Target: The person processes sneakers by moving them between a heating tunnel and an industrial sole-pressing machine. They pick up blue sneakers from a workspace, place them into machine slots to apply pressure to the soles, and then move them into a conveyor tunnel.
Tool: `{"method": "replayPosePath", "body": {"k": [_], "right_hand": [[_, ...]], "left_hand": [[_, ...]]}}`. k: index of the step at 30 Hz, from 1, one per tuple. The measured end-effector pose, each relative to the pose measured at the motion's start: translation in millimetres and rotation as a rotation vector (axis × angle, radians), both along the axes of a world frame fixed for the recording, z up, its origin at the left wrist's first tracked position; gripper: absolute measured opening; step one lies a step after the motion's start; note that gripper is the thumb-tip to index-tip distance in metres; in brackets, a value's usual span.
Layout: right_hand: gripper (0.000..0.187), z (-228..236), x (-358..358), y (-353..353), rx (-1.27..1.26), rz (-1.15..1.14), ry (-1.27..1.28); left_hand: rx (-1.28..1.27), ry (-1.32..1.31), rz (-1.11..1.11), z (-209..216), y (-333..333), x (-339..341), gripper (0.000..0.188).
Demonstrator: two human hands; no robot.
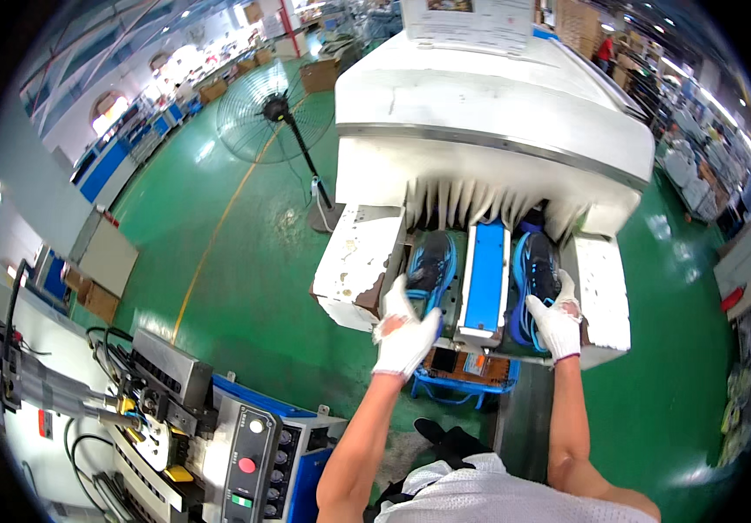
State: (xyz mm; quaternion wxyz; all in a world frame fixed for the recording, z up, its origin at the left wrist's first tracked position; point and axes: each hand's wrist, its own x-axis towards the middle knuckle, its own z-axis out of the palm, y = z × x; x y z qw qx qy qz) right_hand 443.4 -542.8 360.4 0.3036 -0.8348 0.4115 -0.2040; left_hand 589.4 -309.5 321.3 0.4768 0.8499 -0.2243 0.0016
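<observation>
At the lower left of the frame stands a control panel (252, 466) with a round red button (247, 465); above it, toward the upper left, a black fan (276, 108) stands on the green floor (253, 235). Right of these, the left forearm (361, 444) rises from the lower edge, leaning rightward, to the white-gloved left grip (406, 338). Its fingers point up along the left side of a blue-and-black left shoe (431, 261), thumb spread to the right, grasping the near end; how far the fingers wrap round is hard to see. This shoe lies at centre, before the pale hanging strips (463, 202) of a white machine (489, 96). Next comes a blue-topped bar (485, 277), between the shoes. Right of it lies the matching right shoe (536, 270). The white-gloved right grip (559, 328) grasps its near end, thumb angled up-left, fingers upward, the right forearm (569, 410) nearly upright below.
</observation>
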Motion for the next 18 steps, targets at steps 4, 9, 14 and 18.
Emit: {"method": "replayPosePath", "body": {"k": [4,9,14,18], "right_hand": [[0.08,-28.9,72.7,-52.7,-0.141,-0.052,0.154],[0.071,-47.0,121.2,-112.4,-0.156,0.105,0.111],[0.045,-20.5,105.0,52.4,-0.31,0.459,-0.554],[0.049,-133.1,105.1,172.4,0.841,1.058,-0.06]], "left_hand": [[0.128,0.167,-0.038,-24.6,-88.8,67.6,0.082],[0.022,0.247,-0.088,-40.6,-104.2,100.5,0.087],[-0.052,0.214,-0.056,-74.6,45.6,-20.0,0.06],[0.057,0.356,0.353,-152.1,216.5,-173.0,0.039]]}}
